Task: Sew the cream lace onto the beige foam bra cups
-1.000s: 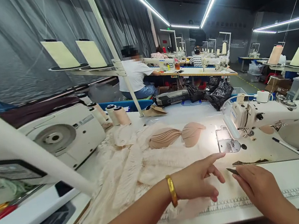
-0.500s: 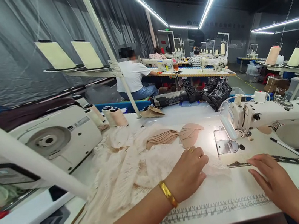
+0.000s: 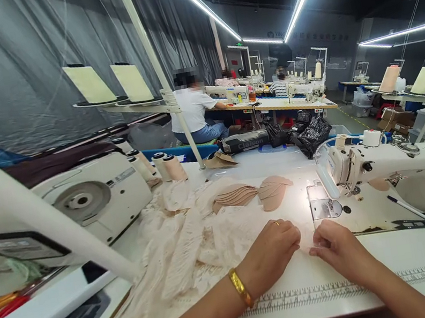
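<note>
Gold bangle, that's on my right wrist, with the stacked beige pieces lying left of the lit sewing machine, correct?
No, the head view shows the gold bangle on the wrist of your left hand. The stacked beige pieces do lie left of the lit machine.

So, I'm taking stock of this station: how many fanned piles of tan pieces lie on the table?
2, both beyond the left hand: the left pile, beside the pale fabric, and the right pile, nearer the sewing machine. More may be hidden under the fabric.
</note>
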A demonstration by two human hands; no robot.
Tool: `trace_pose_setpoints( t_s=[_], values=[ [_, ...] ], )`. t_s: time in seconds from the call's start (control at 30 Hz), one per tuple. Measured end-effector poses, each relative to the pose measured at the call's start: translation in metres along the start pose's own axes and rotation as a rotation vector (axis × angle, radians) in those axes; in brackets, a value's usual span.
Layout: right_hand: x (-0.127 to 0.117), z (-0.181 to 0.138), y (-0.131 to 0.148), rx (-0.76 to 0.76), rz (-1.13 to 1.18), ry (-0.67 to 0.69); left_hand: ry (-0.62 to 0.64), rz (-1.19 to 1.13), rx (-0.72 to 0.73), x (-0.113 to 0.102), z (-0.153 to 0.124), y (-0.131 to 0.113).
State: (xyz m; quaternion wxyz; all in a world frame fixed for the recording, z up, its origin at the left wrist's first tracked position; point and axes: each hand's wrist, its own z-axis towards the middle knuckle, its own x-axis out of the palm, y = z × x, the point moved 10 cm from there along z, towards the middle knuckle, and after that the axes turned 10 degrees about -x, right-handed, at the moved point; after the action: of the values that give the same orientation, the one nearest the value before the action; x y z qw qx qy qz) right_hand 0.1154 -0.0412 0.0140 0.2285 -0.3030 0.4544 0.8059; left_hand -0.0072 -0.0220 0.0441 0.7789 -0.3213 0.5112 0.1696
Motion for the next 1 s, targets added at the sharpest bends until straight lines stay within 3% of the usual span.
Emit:
trace_pose_setpoints(
  t_s=[0.13, 0.23, 0.33, 0.43, 0.53, 0.67, 0.73, 0.9, 1.0],
  values=[
    [-0.006, -0.01, -0.01, 0.127, 0.24, 0.065, -0.133, 0.017, 0.117, -0.004, -0.006, -0.009],
    [-0.012, -0.01, -0.001, 0.056, 0.194, 0.047, -0.231, -0.006, 0.219, -0.007, -0.016, -0.02],
    [-0.002, -0.006, 0.011, -0.05, 0.069, 0.067, -0.268, -0.015, 0.286, -0.008, -0.027, -0.03],
    [0.0, -0.002, -0.006, 0.044, 0.117, -0.005, -0.21, 0.019, 0.313, -0.004, -0.035, -0.034],
    [-0.012, -0.006, -0.035, 0.206, 0.196, -0.092, -0.084, 0.047, 0.297, 0.0, -0.041, -0.033],
    [-0.028, -0.012, -0.05, 0.274, 0.248, -0.073, 0.1, -0.123, 0.244, -0.003, -0.044, -0.031],
    [-0.028, -0.014, -0.049, 0.278, 0.261, -0.046, 0.096, -0.23, 0.213, -0.012, -0.04, -0.03],
    [-0.019, -0.004, -0.023, 0.083, 0.005, -0.03, -0.103, -0.247, 0.078, -0.02, -0.01, -0.011],
    [-0.011, -0.003, -0.005, -0.04, -0.086, -0.065, -0.072, -0.265, 0.089, -0.005, 0.008, -0.011]
  ],
)
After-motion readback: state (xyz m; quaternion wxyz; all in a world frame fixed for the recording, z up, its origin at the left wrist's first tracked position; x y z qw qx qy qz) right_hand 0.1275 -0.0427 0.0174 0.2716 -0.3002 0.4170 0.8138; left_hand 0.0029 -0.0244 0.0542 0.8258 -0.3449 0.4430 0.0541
